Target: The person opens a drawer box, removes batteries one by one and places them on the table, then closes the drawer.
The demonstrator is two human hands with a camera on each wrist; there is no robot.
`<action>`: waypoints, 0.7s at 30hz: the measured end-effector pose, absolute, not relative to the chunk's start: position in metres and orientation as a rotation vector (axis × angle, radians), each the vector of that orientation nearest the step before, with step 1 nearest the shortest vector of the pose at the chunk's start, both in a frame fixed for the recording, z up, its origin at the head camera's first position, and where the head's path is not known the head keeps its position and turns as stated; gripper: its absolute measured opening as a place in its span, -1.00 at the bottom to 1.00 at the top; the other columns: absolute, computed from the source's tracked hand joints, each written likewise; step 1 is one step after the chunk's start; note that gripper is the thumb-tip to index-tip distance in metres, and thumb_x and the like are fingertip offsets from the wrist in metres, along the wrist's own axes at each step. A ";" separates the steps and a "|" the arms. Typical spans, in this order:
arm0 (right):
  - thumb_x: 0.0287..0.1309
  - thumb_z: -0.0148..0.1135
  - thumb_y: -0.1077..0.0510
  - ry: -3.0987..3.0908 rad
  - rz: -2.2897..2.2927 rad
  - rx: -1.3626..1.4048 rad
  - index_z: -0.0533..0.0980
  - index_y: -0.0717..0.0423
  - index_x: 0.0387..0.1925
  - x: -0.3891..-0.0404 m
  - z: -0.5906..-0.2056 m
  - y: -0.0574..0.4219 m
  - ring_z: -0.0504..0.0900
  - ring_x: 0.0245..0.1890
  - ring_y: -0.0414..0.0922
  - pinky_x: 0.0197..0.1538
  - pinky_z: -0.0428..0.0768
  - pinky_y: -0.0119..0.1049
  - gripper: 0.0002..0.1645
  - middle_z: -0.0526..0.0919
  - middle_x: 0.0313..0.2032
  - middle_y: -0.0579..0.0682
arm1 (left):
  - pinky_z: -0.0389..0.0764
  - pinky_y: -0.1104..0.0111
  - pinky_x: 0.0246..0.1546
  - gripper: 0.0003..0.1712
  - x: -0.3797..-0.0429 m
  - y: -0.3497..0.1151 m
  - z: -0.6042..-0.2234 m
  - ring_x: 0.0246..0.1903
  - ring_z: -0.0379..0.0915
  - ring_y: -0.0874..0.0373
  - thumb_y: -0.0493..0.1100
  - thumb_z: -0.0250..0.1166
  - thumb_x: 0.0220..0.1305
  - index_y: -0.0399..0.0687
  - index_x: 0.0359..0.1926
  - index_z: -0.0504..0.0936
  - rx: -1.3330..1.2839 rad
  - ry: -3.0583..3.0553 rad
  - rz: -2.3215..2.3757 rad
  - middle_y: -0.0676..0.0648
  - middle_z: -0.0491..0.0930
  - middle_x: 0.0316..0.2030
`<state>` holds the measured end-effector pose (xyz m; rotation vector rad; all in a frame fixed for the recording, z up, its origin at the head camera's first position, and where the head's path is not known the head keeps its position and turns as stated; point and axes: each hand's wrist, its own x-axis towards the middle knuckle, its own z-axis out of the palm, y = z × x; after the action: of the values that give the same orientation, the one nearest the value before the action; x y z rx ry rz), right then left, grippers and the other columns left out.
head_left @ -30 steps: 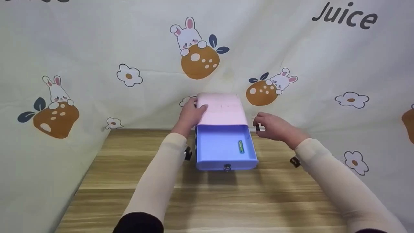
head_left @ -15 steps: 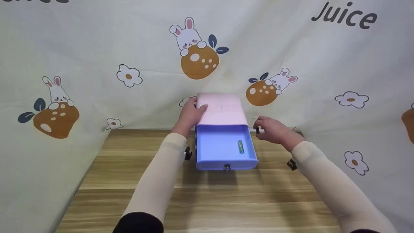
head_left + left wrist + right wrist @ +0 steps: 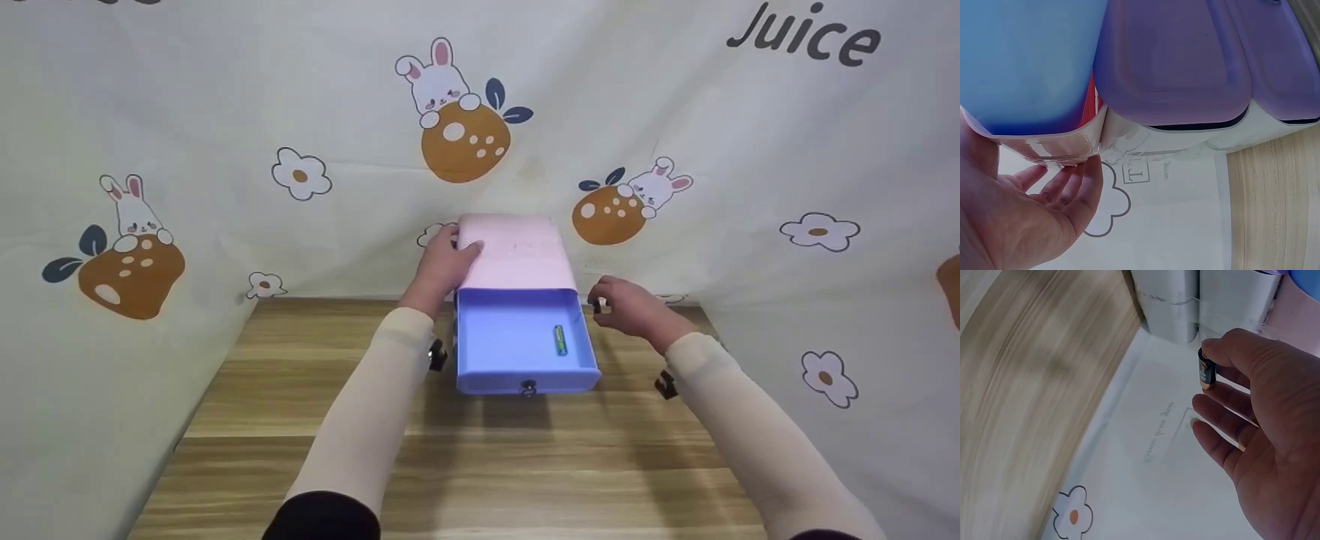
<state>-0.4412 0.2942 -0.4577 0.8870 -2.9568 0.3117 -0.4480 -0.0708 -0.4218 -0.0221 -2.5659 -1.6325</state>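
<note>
A small drawer cabinet (image 3: 517,251) with a pink top stands on the table, its blue top drawer (image 3: 499,381) pulled out. Inside the drawer, near its right wall, lies a green battery (image 3: 560,340). My left hand (image 3: 444,262) grips the cabinet's upper left side, thumb on the top and fingers down the side. To the right of the cabinet, my right hand (image 3: 634,307) pinches a black battery with a copper-coloured end (image 3: 1206,371) between thumb and index finger. Its other fingers are loosely bent.
Below the blue drawer, purple drawers (image 3: 1179,67) are closed in the left wrist view. Something red (image 3: 1089,104) shows beside the blue drawer. A printed cloth (image 3: 360,187) hangs close behind the cabinet. The wood-grain table (image 3: 480,465) extends in front.
My right hand has come slightly lower with the battery, and its forearm has swung a little left. The left hand, cabinet and green battery have stayed in place.
</note>
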 end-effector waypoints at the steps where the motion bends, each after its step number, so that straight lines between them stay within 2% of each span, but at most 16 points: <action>1: 0.28 0.53 0.29 -2.961 0.324 0.880 0.72 0.30 0.06 -0.442 -0.460 0.295 0.69 -0.05 0.14 0.12 0.70 0.15 -0.67 0.72 -0.03 0.15 | 0.46 0.02 0.46 -0.19 -0.448 -0.070 -0.422 0.42 0.47 -0.14 0.13 0.30 0.62 -0.17 0.65 0.31 -0.018 -2.569 -1.630 -0.27 0.51 0.45; 9: 0.21 0.53 0.34 -2.920 0.379 0.909 0.73 0.28 -0.08 -0.447 -0.475 0.296 0.67 -0.14 0.13 0.02 0.68 0.14 -0.76 0.71 -0.15 0.13 | 0.49 0.04 0.42 -0.19 -0.449 -0.070 -0.421 0.36 0.50 -0.11 0.14 0.30 0.61 -0.16 0.64 0.31 -0.018 -2.587 -1.602 -0.26 0.54 0.40; 14: 0.25 0.55 0.31 -2.978 0.377 0.837 0.73 0.26 -0.02 -0.448 -0.483 0.294 0.68 -0.10 0.11 0.04 0.69 0.14 -0.73 0.72 -0.09 0.12 | 0.49 0.05 0.41 -0.20 -0.451 -0.070 -0.421 0.34 0.51 -0.10 0.13 0.32 0.60 -0.16 0.63 0.33 -0.015 -2.584 -1.601 -0.26 0.55 0.38; 21: 0.32 0.56 0.26 -3.035 0.446 0.801 0.75 0.21 -0.03 -0.455 -0.506 0.296 0.67 -0.09 0.11 0.06 0.67 0.14 -0.77 0.74 -0.10 0.14 | 0.49 0.02 0.43 -0.18 -0.448 -0.070 -0.421 0.37 0.49 -0.11 0.13 0.31 0.61 -0.17 0.65 0.31 -0.002 -2.575 -1.621 -0.27 0.53 0.41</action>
<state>-0.4546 0.2960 -0.5063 0.8009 -3.0345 0.4455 -0.4483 -0.0696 -0.4213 -0.0025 -2.5747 -1.6215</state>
